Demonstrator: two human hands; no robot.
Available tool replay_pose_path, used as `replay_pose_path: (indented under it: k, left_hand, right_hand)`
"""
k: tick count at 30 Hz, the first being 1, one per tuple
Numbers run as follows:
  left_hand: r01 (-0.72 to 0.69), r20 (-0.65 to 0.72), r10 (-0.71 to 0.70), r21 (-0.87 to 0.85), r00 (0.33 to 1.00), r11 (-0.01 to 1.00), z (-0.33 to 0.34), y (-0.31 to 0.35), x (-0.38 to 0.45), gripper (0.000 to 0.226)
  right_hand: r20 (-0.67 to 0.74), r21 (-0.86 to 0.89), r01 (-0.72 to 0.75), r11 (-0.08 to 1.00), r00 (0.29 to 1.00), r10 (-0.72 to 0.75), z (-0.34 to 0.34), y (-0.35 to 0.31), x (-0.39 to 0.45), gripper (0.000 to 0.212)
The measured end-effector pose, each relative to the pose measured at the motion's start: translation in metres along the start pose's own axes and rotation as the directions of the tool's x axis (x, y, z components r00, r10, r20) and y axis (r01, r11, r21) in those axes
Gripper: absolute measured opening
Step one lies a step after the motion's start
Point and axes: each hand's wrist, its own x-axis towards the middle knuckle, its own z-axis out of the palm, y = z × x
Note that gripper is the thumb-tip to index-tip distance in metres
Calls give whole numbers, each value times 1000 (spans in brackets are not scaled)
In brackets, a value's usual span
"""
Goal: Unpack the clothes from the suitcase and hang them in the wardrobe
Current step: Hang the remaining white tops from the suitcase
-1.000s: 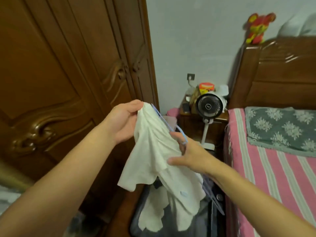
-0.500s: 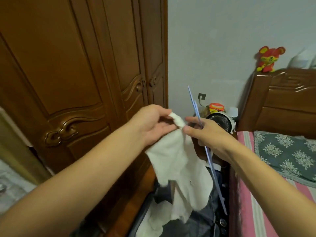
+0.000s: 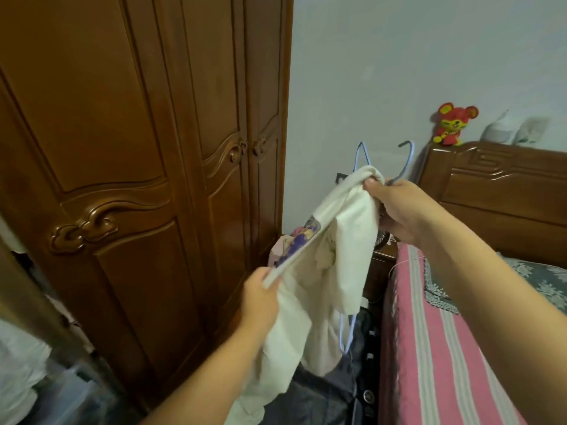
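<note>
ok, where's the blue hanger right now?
Head view, right of centre: the blue hanger is inside the white shirt, pinched with its collar by the right hand; its hook pokes up in front of the wall, left of the headboard.

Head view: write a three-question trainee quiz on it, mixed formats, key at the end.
1. True or false: the wardrobe doors in front are open.
2. Which hand grips the shirt together with the hanger? A. left B. right C. neither
3. Fill in: the left hand pinches the shirt's ____, low and to the left.

Key
1. False; the doors in front are closed.
2. B; the right hand holds both at the top.
3. Edge.
</note>
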Motion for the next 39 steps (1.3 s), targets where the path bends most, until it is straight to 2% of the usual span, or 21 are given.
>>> replay_pose_path:
  k: [2, 4, 6, 8, 9, 11, 13, 15, 19, 21, 22, 23, 25, 26, 27, 28, 30, 32, 34, 36, 39]
  left_hand:
    - [124, -20, -130, -177, 991, 976, -21, 6, 13, 16]
    - [260, 249, -206, -211, 946, 942, -50, 31, 26, 5]
    - [315, 429, -274, -27, 861, 949, -77, 55, 40, 17]
    - [160, 298, -230, 241, 927, 957, -78, 70, 47, 35]
    - [57, 279, -122, 229, 953, 972, -68, 77, 45, 44]
    - [-100, 504, 32, 107, 863, 989, -35, 74, 24, 56]
    - [-195, 669, 26, 179, 743, 964, -3, 50, 4, 43]
    - [-210, 603, 8, 264, 797, 941, 4, 25, -1, 15]
    - [-74, 247, -20, 365, 969, 928, -20, 9, 11, 30]
    - [-44, 126, 0, 346, 992, 937, -19, 17, 9, 29]
    - [36, 162, -79, 250, 984, 968, -10, 25, 3, 24]
    - [190, 276, -222, 139, 935, 972, 4, 31, -6, 20]
    - [548, 593, -485, 86, 643, 832, 39, 43, -35, 36]
    - [676, 700, -525, 81, 484, 732, 56, 45, -46, 49]
    - [777, 767, -518, 42, 378, 628, 71, 48, -55, 56]
    - [853, 802, -489, -47, 342, 520, 82, 51, -59, 56]
    - [907, 825, -420, -240, 379, 347, 96, 60, -57, 42]
    - [881, 788, -398, -381, 469, 281, 101, 72, -50, 36]
    - [854, 750, -408, -465, 521, 235, 102, 76, -40, 47]
    - [846, 732, -423, -468, 534, 257, 102, 74, -31, 53]
    - [834, 716, -436, -406, 545, 374, 105, 75, -28, 27]
  right_hand:
    - [-62, -94, -57, 994, 997, 51, -13, 6, 1, 20]
    - [-112, -141, -125, 982, 988, 110, -27, 17, 1, 29]
    - [-106, -75, -178, 981, 980, 170, -38, 26, -2, 35]
    - [-48, 23, -237, 971, 970, 238, -42, 30, -5, 37]
    - [-19, 58, -261, 964, 965, 262, -42, 30, -8, 38]
    - [37, 89, -295, 951, 956, 292, -37, 30, -12, 38]
    - [57, 71, -306, 949, 951, 303, -33, 28, -16, 32]
    - [33, 48, -308, 950, 951, 307, -40, 29, -18, 24]
    - [-55, 127, -330, 935, 939, 339, -77, 33, -21, 20]
    - [-70, 171, -327, 929, 937, 342, -85, 36, -23, 21]
    - [-59, 177, -331, 927, 936, 346, -84, 36, -24, 22]
    - [-40, 163, -338, 927, 936, 349, -81, 36, -26, 23]
    - [-18, 114, -343, 932, 938, 347, -71, 33, -29, 29]
    - [-20, 97, -335, 937, 941, 338, -67, 31, -30, 33]
    - [-24, 90, -326, 941, 944, 329, -65, 28, -33, 36]
    - [-28, 90, -317, 944, 947, 321, -64, 26, -36, 38]
    - [-41, 117, -290, 950, 954, 296, -65, 20, -46, 37]
    - [-51, 148, -268, 952, 959, 278, -71, 19, -59, 34]
    - [-74, 150, -276, 949, 954, 289, -78, 25, -74, 33]
    - [-93, 144, -298, 944, 945, 313, -82, 35, -89, 32]
    - [-112, 157, -324, 933, 933, 342, -79, 61, -103, 31]
